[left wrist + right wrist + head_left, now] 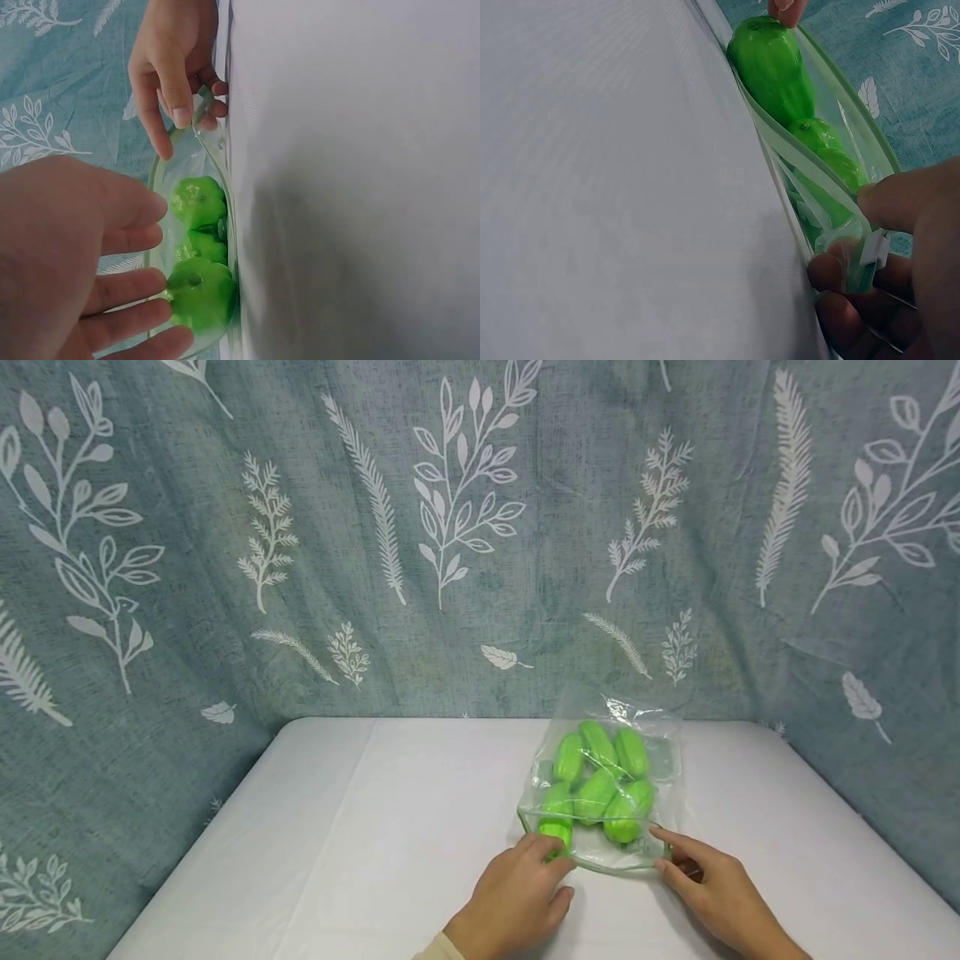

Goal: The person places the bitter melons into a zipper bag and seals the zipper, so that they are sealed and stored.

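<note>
A clear zip bag [663,760] with a green-edged mouth lies on the table, its mouth facing me and spread apart. Several bright green, elongated, lobed vegetables [597,795] fill it. My left hand [517,893] is at the left of the mouth, fingers fairly straight, with fingertips at the nearest green vegetable [201,292], whose end shows at the opening. At the right corner my right hand [712,881] pinches the bag's edge between thumb and fingers, beside a small white slider [875,249].
The white-covered table [360,835] extends to the left of the bag. Behind it and on both sides hangs a blue-green curtain [315,568] printed with white leaves. The bag's far end lies close to the table's back edge.
</note>
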### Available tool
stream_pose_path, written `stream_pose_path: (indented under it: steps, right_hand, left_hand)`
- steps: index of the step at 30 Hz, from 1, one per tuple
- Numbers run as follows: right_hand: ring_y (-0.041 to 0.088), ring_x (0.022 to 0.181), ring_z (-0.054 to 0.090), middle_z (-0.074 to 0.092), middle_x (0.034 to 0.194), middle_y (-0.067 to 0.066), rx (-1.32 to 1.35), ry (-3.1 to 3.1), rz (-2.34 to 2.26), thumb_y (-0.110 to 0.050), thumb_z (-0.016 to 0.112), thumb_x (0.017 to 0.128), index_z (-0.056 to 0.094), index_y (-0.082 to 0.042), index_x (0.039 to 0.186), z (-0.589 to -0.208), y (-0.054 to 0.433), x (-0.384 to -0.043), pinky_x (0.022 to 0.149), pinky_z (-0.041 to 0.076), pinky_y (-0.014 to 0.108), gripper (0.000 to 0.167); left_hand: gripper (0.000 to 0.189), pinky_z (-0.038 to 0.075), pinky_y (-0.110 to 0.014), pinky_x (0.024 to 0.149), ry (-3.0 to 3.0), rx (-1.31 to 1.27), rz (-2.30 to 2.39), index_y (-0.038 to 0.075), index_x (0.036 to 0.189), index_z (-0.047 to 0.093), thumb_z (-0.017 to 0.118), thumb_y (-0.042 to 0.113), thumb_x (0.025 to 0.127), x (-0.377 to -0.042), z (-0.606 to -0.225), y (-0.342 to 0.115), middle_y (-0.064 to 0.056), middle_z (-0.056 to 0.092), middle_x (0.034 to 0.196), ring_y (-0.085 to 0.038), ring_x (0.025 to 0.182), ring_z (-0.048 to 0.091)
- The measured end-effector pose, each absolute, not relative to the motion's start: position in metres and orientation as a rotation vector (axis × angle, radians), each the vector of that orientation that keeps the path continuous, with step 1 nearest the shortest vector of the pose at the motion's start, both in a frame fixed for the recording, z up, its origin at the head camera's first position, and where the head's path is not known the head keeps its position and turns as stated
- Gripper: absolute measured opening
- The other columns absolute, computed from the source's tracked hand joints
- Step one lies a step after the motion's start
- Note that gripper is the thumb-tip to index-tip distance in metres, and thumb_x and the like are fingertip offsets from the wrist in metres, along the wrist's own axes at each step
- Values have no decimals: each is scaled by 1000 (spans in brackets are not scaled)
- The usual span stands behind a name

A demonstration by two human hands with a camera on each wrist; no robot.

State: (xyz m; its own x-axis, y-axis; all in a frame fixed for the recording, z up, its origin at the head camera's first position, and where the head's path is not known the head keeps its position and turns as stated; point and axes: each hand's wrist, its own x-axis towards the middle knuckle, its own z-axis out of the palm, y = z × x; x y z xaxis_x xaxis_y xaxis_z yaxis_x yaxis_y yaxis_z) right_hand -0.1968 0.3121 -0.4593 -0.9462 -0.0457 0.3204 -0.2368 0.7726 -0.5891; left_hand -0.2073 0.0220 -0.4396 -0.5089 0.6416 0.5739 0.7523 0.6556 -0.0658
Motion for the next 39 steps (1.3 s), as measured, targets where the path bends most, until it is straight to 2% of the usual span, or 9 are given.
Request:
stream_pose_path:
  steps: [11,20,29,39]
  right_hand:
    - [3,77,64,69,94,-3,224,-2674,942,-25,73,93,64,-12,135,-457,313,-195,68,54,26,45]
    - [4,77,64,69,94,-3,232,-2664,951,-24,74,93,65,-12,135,-462,312,-196,68,55,26,45]
    - [3,77,63,68,92,-4,227,-2665,942,-23,74,92,65,-11,135,-465,312,-193,67,54,26,45]
    - [4,77,62,68,93,-3,175,-2703,966,-24,73,93,64,-11,135,-464,310,-193,68,54,25,45]
  left_hand:
    - [25,55,-28,85,-2344,-1077,-288,17,108,76,75,28,86,-213,-443,23,-6,65,121,-17,112,61]
    - [25,55,-31,88,-2449,-1067,-286,19,111,75,73,28,89,-219,-444,23,-8,63,129,-19,122,58]
    - [25,55,-32,85,-2481,-1080,-315,20,112,76,71,27,89,-220,-445,29,-12,60,133,-21,126,55]
    - [29,54,-31,89,-2538,-1082,-297,20,117,74,71,30,90,-222,-448,33,-14,55,138,-23,129,52]
